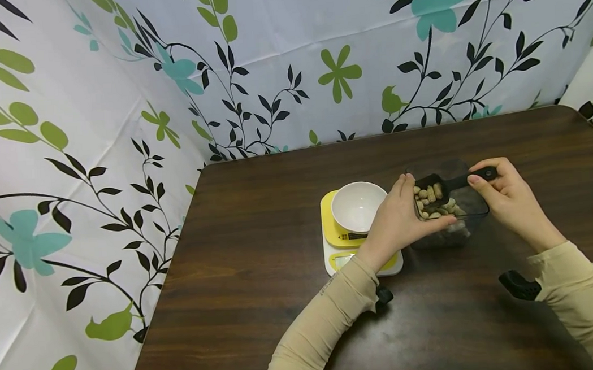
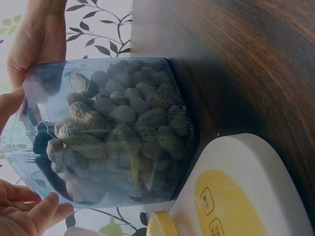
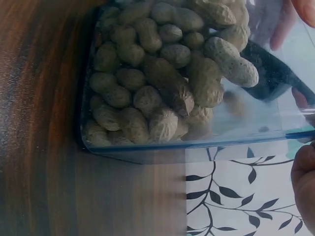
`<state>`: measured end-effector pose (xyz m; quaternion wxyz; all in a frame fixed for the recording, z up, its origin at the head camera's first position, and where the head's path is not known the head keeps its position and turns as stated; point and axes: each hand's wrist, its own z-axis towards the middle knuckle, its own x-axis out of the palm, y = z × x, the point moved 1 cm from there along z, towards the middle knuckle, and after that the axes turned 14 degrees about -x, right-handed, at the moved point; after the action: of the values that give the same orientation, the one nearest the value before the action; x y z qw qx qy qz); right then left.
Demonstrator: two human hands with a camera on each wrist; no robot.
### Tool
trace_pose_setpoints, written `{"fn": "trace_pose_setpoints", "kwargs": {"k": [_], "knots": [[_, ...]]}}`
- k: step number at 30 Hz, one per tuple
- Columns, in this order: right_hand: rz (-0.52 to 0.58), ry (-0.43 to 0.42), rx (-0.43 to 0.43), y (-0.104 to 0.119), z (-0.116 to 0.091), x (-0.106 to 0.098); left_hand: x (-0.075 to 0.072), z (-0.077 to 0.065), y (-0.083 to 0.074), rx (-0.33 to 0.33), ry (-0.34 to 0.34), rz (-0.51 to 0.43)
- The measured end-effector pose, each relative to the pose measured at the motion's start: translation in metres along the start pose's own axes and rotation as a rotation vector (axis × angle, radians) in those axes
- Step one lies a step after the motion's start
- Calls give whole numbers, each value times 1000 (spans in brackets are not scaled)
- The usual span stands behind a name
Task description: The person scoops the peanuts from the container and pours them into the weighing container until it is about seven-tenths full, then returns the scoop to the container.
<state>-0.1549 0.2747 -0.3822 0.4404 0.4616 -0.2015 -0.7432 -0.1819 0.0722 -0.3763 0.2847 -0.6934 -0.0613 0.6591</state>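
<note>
A clear plastic container of unshelled peanuts stands on the table. My left hand grips its left side at the rim, the thumb along the near edge and the fingers at the far left. My right hand pinches the handle of a black scoop between thumb and fingers. The scoop's head is inside the container's mouth, with several peanuts in it. Through the container's wall in the left wrist view, the scoop shows dimly above the heaped peanuts.
Left of the container, a white bowl sits on a yellow and white kitchen scale, partly hidden by my left hand. The dark wooden table ends at a leaf-patterned cloth behind and to the left.
</note>
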Motion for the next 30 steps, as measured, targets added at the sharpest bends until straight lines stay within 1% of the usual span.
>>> {"fn": "trace_pose_setpoints", "kwargs": {"k": [3,4,6,8,13,15,17,19,22,26,28,30], "knots": [[-5,3,32,0,0,0,2,0,0,-2,3,-1],[5,4,40,0,0,0,2,0,0,-3,4,-2],[61,-1,50,0,0,-1,3,0,1,-9,3,2],[144,-15,60,0,0,-1,3,0,1,-12,4,-2],[415,-84,100,-1,2,0,1,0,2,0,4,-28],[502,-111,130,-4,2,1,0,0,3,1,7,-43],[614,-134,151,-8,0,1,0,-1,4,-2,14,-59],[695,-148,168,-14,-2,2,-1,-1,4,-4,18,-65],[814,-188,144,-24,-4,5,-1,0,5,-4,19,-68],[833,-231,101,-21,-4,7,-1,1,5,-6,19,-66],[811,-241,107,-14,-4,7,-1,1,4,-3,20,-67],[826,-259,109,-9,-4,7,-2,1,4,0,22,-64]]}}
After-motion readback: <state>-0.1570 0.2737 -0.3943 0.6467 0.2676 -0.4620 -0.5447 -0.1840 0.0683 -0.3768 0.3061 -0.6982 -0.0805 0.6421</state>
